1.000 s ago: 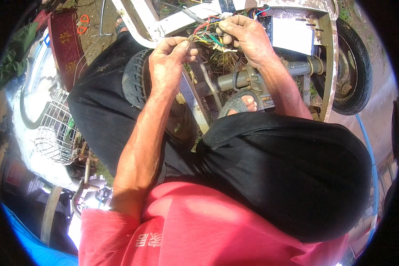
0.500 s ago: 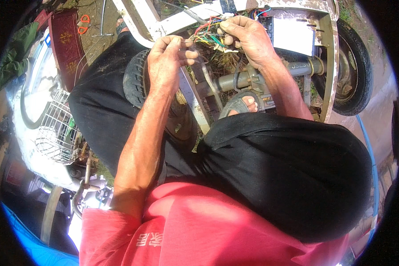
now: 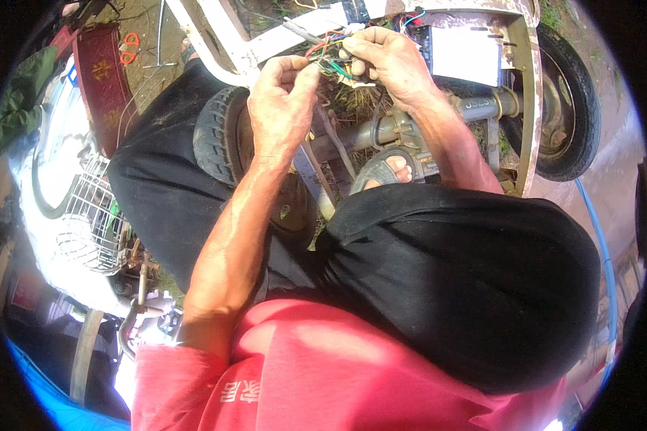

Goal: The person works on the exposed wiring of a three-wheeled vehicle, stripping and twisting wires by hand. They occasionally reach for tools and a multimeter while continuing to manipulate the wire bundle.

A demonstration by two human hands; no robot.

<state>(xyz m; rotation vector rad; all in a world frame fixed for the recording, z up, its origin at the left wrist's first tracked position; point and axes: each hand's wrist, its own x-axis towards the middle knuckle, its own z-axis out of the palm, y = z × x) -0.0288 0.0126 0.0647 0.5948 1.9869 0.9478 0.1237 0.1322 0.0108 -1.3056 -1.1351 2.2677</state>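
Observation:
A bundle of red, green, yellow and blue wires (image 3: 338, 68) sits at the white metal frame (image 3: 262, 47). My left hand (image 3: 284, 108) is at the bundle's left side, thumb and forefinger pinched at a wire end, which is too small to make out fully. My right hand (image 3: 392, 68) is at the bundle's right side, thumb and bent fingers closed on wires. A white box (image 3: 464, 56) with dark edges lies right of my right hand. Below both hands run a metal axle tube (image 3: 356, 136) and a beam; parts of both are hidden by my arms.
Tyres stand left (image 3: 216, 133) and right (image 3: 575, 108) of the frame. My sandalled foot (image 3: 381, 172) rests by the axle, below my knee. At left are orange-handled scissors (image 3: 129, 50), a T-handled tool (image 3: 162, 43), a red panel (image 3: 101, 86) and a white vehicle body with wire basket (image 3: 93, 215).
My left hand has shifted right along the wires, its fingers drawing closer to my right hand. My right hand has moved only slightly; the whole view has shifted a little.

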